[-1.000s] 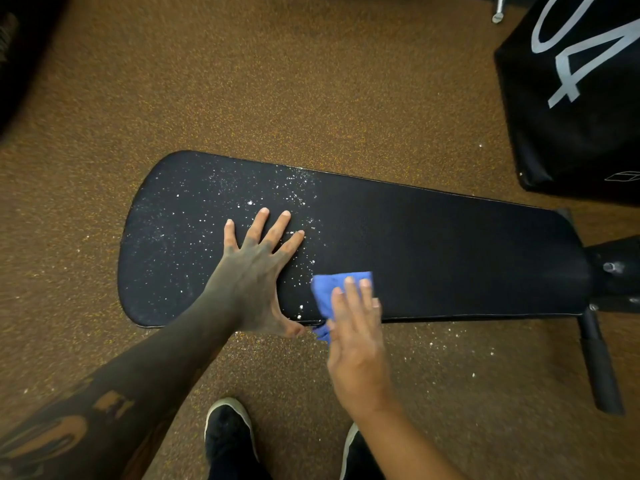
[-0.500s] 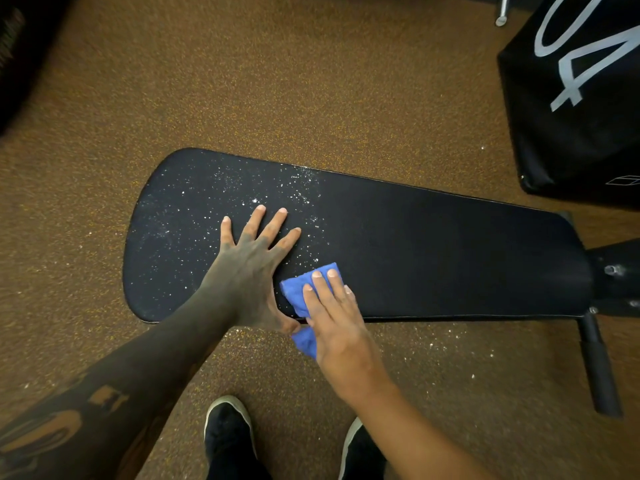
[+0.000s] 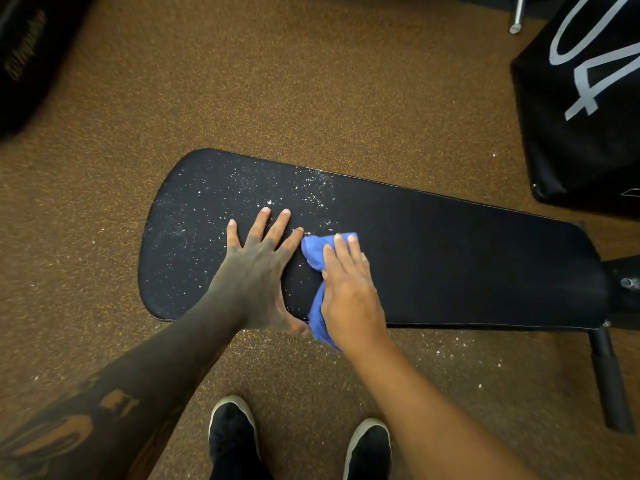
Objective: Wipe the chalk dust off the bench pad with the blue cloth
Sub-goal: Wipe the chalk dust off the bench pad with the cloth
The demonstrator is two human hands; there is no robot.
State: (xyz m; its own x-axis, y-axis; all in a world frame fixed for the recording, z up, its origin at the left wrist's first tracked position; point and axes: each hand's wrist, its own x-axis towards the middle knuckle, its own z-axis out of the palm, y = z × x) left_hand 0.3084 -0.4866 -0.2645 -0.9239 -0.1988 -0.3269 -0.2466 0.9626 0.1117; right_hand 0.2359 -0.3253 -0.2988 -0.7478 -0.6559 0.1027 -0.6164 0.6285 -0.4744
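Observation:
A long black bench pad lies across the middle of the view. White chalk dust speckles its wide left end, while its right half looks dark and clean. My left hand lies flat on the pad with fingers spread, holding nothing. Right beside it, my right hand presses the blue cloth onto the pad, fingers over the cloth's far end. The cloth's near end hangs over the pad's front edge.
Brown speckled floor surrounds the bench, with chalk specks below the front edge. A black padded block with white numerals stands at the upper right. The bench's black frame bar juts out lower right. My two black shoes stand below.
My right hand has slid the blue cloth from the pad's front edge up toward its middle, next to my left fingertips. My left hand has stayed planted.

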